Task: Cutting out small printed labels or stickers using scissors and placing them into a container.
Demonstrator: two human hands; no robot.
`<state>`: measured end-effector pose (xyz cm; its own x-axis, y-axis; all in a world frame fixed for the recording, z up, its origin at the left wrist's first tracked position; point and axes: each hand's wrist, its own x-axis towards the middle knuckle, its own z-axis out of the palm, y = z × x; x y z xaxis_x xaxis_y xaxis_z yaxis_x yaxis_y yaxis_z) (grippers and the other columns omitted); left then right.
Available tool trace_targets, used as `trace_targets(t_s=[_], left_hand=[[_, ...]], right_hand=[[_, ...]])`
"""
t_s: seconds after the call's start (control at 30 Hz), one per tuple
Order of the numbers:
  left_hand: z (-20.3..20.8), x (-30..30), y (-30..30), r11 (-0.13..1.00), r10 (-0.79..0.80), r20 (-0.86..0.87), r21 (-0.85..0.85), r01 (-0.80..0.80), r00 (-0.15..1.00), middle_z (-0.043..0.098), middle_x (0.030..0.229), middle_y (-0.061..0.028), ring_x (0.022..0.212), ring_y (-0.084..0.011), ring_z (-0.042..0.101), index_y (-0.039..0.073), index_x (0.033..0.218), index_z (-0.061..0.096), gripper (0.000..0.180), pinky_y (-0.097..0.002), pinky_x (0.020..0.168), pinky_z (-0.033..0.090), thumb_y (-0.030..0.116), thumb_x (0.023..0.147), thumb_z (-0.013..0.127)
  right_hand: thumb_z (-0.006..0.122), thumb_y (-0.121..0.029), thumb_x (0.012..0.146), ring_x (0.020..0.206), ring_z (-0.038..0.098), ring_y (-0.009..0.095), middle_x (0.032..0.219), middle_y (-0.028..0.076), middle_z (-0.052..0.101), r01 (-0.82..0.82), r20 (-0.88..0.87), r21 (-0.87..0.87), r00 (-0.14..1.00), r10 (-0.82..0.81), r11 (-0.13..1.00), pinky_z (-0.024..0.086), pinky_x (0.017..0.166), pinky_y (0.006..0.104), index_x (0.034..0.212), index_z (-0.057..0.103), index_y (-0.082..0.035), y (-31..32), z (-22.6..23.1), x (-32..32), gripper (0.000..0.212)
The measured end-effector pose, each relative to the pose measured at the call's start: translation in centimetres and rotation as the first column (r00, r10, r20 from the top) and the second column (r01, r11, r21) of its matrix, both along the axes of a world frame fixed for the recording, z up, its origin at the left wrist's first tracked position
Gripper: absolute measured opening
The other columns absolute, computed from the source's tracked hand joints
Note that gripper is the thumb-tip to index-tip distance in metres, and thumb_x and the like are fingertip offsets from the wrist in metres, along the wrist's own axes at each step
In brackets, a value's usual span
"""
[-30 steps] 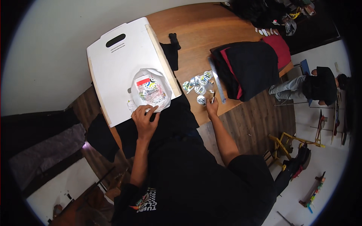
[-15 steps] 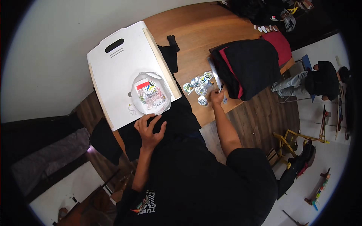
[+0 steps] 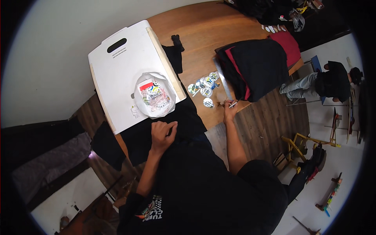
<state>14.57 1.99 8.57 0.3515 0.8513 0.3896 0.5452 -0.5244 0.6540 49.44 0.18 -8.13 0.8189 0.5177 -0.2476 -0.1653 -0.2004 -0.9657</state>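
Observation:
Fingers curled in, my left hand (image 3: 162,135) rests over black cloth (image 3: 192,119), just below a white, open-topped bag (image 3: 171,111). Whatever those fingers may hold is hidden. The bag sits on a white board (image 3: 117,74) with an oval cut-out handle and contains a round printed tag (image 3: 154,87), a red label and clear, crinkled bits. At the table's near edge, my right hand (image 3: 229,111) grips a slim white pen-like stick (image 3: 233,104). Several round patterned tags (image 3: 206,92) lie in a loose cluster to its left. A metal ruler (image 3: 223,80) lies just beyond that hand.
Folded black garments (image 3: 258,68) with red edging are stacked at the right of the wooden table (image 3: 196,27), beside a dark red cloth (image 3: 288,49). Small white tags (image 3: 273,28) lie farther back. Another person (image 3: 333,84) stands at the right. A yellow frame (image 3: 291,147) stands on the floor.
My left hand has drawn back from the bag's edge and its spread fingers have curled in. My right hand has shifted nearer to me, away from the round tags, still with the stick.

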Motion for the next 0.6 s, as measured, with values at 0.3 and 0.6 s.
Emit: trace_targets(t_s=[0.3,0.6], left_hand=[[0.0,-0.5,-0.3,0.993,-0.097,-0.007,-0.072,0.096,0.995,0.047,0.066,-0.0047,0.06,-0.0227,0.046,0.007,0.107,0.07,0.037,-0.0366,0.061,0.034,-0.012,0.079,0.056],[-0.3,-1.8,-0.8,0.982,0.009,0.13,-0.188,0.016,0.992,0.05,0.069,-0.0074,0.063,-0.0234,0.046,0.004,0.096,0.069,0.027,-0.0351,0.063,0.035,-0.014,0.084,0.053]], right_hand=[[0.074,-0.017,0.082,0.077,0.061,0.018,0.086,0.009,0.064,-0.265,0.245,-0.362,0.898,0.365,0.894,0.05,0.072,0.0312,0.103,0.058,-0.002,2.8,0.6,-2.7,0.03],[0.083,-0.029,0.072,0.121,0.051,0.033,0.13,0.012,0.06,-0.265,0.542,-0.654,0.489,0.683,0.708,0.035,0.102,0.0485,0.137,0.047,-0.008,6.3,0.8,-5.1,0.077]])
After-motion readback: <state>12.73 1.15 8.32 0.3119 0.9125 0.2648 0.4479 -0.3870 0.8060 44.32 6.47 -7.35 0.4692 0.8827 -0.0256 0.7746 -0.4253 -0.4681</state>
